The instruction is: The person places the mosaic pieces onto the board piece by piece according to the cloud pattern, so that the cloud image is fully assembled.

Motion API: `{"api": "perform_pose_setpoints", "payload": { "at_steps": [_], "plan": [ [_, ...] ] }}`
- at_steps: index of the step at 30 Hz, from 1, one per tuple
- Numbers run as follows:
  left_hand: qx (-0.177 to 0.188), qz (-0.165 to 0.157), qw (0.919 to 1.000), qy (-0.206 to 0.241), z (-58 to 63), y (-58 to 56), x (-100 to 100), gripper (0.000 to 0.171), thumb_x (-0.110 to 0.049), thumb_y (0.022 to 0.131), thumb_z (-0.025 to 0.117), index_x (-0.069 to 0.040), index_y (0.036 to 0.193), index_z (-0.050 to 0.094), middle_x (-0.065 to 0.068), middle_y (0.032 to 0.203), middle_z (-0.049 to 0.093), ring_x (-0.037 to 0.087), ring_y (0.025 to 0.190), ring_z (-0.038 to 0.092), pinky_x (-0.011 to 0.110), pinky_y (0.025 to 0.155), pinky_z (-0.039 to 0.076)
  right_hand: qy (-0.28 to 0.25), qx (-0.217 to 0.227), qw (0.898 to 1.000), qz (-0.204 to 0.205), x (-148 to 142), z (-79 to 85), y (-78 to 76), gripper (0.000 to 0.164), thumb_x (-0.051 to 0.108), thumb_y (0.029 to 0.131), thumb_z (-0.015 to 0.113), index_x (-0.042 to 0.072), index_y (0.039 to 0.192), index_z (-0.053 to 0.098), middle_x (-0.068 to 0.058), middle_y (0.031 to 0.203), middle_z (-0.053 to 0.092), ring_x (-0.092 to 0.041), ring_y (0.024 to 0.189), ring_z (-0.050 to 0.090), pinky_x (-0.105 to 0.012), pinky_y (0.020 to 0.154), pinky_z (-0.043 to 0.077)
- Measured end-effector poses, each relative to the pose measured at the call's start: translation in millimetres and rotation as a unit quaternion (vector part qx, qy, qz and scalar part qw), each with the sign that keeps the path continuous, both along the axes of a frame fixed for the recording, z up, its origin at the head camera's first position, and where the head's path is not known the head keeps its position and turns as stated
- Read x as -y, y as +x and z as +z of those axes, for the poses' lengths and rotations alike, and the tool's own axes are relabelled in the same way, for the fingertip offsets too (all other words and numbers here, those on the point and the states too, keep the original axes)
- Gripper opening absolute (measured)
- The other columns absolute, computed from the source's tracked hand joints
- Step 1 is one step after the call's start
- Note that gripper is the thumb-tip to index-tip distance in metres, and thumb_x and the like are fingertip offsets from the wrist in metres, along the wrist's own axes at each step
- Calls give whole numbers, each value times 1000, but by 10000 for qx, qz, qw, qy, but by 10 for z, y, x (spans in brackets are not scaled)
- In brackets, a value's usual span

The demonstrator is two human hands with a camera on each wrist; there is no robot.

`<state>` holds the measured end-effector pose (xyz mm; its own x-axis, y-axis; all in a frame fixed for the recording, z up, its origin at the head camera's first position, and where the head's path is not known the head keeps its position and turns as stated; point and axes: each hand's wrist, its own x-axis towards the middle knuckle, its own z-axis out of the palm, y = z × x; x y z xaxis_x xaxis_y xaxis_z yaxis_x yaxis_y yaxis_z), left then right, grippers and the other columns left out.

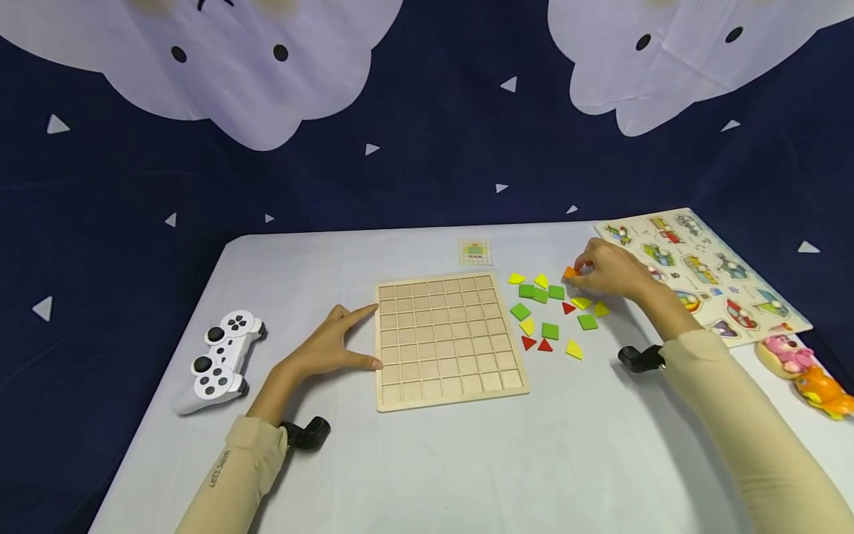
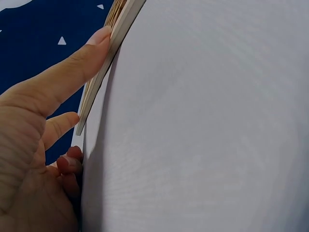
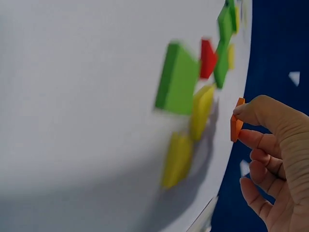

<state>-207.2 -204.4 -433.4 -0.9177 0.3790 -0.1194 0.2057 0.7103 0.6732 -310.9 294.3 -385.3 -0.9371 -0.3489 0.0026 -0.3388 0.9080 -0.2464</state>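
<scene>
A square wooden grid board (image 1: 454, 341) lies on the table in the head view. My left hand (image 1: 336, 345) is at its left edge, with the straight index finger and thumb spread apart and their tips touching the frame. In the left wrist view the thumb (image 2: 72, 70) meets the board's side. My right hand (image 1: 610, 268) pinches an orange piece (image 3: 237, 121) between thumb and index finger, over the far side of the scattered pieces. Green squares (image 1: 550, 331), yellow pieces (image 1: 574, 349) and red triangles (image 1: 545, 345) lie right of the board.
A small pattern card (image 1: 475, 252) lies behind the board. Far right is a picture puzzle board (image 1: 707, 274), with a pink toy (image 1: 787, 354) and an orange toy (image 1: 825, 391) beside it. A white game controller (image 1: 223, 361) sits at the left.
</scene>
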Motion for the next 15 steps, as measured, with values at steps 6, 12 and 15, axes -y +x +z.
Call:
{"api": "perform_pose_setpoints", "payload": {
  "at_steps": [6, 12, 15],
  "plan": [
    [24, 56, 10000, -2, -12, 5, 2, 108, -49, 65, 89, -25, 155, 35, 7, 103, 37, 21, 94, 39, 40, 90, 37, -85, -289, 9982, 512, 363, 58, 45, 26, 26, 81, 79, 3, 91, 76, -11, 92, 57, -24, 82, 52, -38, 71, 43],
    [5, 49, 10000, -14, -14, -9, 1, 108, -49, 67, 89, -24, 156, 34, 8, 103, 38, 21, 93, 40, 41, 88, 37, -326, -424, 9935, 1010, 739, 45, 84, 23, 23, 79, 79, 4, 92, 76, -9, 92, 57, -24, 86, 55, -41, 74, 48],
    [36, 64, 10000, -6, -3, -7, -3, 107, -49, 67, 89, -24, 156, 34, 8, 103, 38, 22, 93, 40, 41, 88, 37, -405, -472, 9902, 1250, 919, 43, 98, 23, 23, 79, 79, 4, 93, 76, -8, 93, 57, -23, 86, 56, -40, 74, 49]
  ]
}}
